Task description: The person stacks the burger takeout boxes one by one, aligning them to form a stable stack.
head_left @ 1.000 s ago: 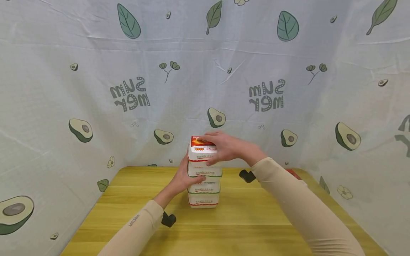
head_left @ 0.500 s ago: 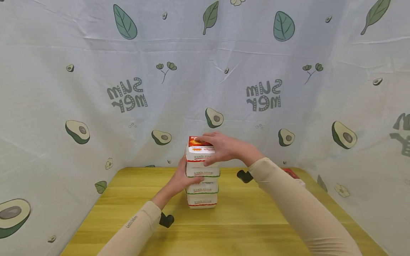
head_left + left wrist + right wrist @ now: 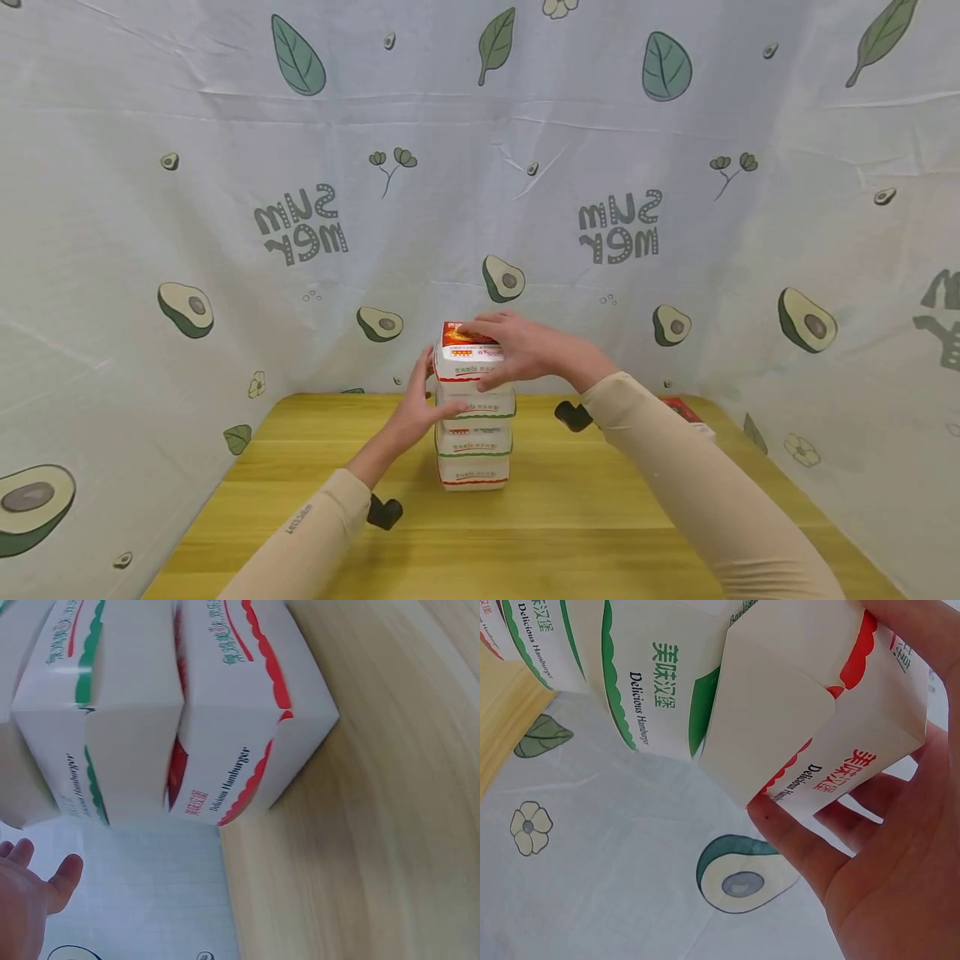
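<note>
Several white hamburger boxes stand stacked in a column on the wooden table (image 3: 570, 500). The lowest box (image 3: 474, 472) has red trim, and a green-trimmed box (image 3: 476, 442) rests on it. My right hand (image 3: 528, 350) holds the red-trimmed top box (image 3: 467, 364), thumb at the front and fingers over its top and far side; the right wrist view shows the grip on this box (image 3: 780, 697). Beside the stack's left side is my left hand (image 3: 412, 417), fingers extended, thumb near the upper green-trimmed box (image 3: 487, 405). In the left wrist view its fingers (image 3: 66, 879) are apart from the boxes.
A red and white item (image 3: 682, 408), partly hidden by the right sleeve, lies at the table's back right. A printed avocado-pattern curtain (image 3: 450, 208) hangs behind the table and along both sides. Black wrist cameras (image 3: 573, 415) sit below the wrists.
My left hand has loosened from the stack and moved slightly left, its thumb rising a little. The right hand keeps its hold on the top box, and the column stands where it was.
</note>
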A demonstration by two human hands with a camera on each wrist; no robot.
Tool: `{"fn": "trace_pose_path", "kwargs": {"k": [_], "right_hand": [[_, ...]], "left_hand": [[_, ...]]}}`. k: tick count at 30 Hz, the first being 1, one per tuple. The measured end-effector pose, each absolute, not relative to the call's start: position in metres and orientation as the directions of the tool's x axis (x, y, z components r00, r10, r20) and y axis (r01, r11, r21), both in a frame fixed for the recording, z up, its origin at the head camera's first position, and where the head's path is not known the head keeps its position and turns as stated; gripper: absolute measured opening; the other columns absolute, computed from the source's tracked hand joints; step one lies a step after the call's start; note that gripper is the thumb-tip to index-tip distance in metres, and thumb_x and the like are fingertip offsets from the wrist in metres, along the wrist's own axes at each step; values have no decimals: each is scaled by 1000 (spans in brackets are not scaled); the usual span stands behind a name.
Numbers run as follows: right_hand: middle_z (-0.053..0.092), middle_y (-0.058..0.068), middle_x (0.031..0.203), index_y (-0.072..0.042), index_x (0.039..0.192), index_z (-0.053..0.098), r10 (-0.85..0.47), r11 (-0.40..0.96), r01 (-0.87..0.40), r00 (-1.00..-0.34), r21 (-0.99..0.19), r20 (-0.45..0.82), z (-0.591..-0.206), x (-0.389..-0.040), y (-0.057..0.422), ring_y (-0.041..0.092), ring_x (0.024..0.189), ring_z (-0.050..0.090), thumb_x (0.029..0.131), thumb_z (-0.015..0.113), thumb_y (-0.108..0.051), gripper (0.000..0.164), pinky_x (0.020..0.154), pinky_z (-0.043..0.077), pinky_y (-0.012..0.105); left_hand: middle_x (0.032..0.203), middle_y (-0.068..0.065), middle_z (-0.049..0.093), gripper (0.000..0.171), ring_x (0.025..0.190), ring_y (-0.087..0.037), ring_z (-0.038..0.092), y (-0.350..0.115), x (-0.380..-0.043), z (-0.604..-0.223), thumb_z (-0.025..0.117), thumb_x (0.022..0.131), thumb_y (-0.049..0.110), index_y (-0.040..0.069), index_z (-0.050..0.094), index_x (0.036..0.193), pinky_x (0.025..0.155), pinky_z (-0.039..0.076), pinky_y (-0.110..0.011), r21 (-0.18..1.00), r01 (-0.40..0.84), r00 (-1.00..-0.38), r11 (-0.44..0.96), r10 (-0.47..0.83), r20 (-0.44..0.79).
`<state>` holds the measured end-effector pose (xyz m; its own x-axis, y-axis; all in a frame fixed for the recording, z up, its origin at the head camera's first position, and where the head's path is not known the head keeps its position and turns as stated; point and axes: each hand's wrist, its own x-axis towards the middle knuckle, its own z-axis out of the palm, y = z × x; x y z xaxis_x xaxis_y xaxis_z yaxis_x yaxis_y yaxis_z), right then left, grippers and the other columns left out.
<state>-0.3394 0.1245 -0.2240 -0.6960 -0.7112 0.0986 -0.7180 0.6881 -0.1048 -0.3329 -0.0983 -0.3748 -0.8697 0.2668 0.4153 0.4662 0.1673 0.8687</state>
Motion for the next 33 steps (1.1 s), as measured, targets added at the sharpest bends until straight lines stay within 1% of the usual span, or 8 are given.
{"fn": "trace_pose_path", "kwargs": {"k": [7,11,14,18,21,24,30,33], "right_hand": [[40,5,157,-29,157,36,-713,686,-720,-693,-103,100,-224,-339,126,28,140,36,82,81,-49,90,103,43,46],[40,4,156,-30,157,35,-708,692,-715,-700,-103,97,-224,-339,127,28,138,37,82,80,-49,90,102,44,45],[40,3,155,-30,157,36,-706,694,-713,-702,-99,95,-225,-339,126,28,139,37,82,80,-50,89,102,45,45],[42,2,154,-30,157,37,-714,685,-722,-692,-96,105,-225,-340,125,28,139,37,82,80,-51,89,103,44,45],[43,2,153,-30,157,37,-719,679,-728,-686,-99,111,-225,-339,126,28,138,38,81,80,-52,89,102,44,45],[42,2,153,-31,157,36,-719,680,-727,-687,-97,107,-226,-338,127,28,138,37,81,80,-53,90,102,45,44],[43,3,152,-31,157,36,-722,676,-730,-684,-100,110,-226,-337,127,28,137,37,81,80,-52,90,100,45,44],[44,2,150,-31,157,37,-727,670,-736,-677,-99,115,-226,-336,127,27,134,39,81,80,-52,89,98,45,42]], "left_hand": [[167,-7,15,105,153,-29,16,-97,-334,-360,74,88,38,24,2,163,116,21,-65,856,491,-861,163,239,449],[168,-7,12,106,153,-30,16,-95,-335,-353,75,88,42,25,2,163,117,21,-65,851,498,-857,165,245,454],[168,-4,12,105,148,-33,26,-92,-336,-349,76,88,39,29,2,163,115,30,-61,859,491,-858,145,254,447],[164,0,21,104,138,-29,41,-90,-336,-346,77,89,32,34,2,162,108,43,-50,873,477,-858,105,269,437],[160,0,27,104,133,-25,45,-88,-336,-345,76,90,28,37,1,162,107,45,-44,879,466,-861,100,281,424],[162,-1,25,103,134,-26,44,-87,-336,-343,74,92,24,37,-1,161,107,44,-46,884,456,-864,105,290,412],[166,-7,15,103,139,-31,36,-86,-330,-334,73,93,22,27,-2,163,112,40,-51,885,436,-878,163,294,378],[165,-11,15,102,139,-32,36,-86,-320,-325,73,93,23,21,0,163,111,41,-50,879,442,-875,181,302,378]]}}
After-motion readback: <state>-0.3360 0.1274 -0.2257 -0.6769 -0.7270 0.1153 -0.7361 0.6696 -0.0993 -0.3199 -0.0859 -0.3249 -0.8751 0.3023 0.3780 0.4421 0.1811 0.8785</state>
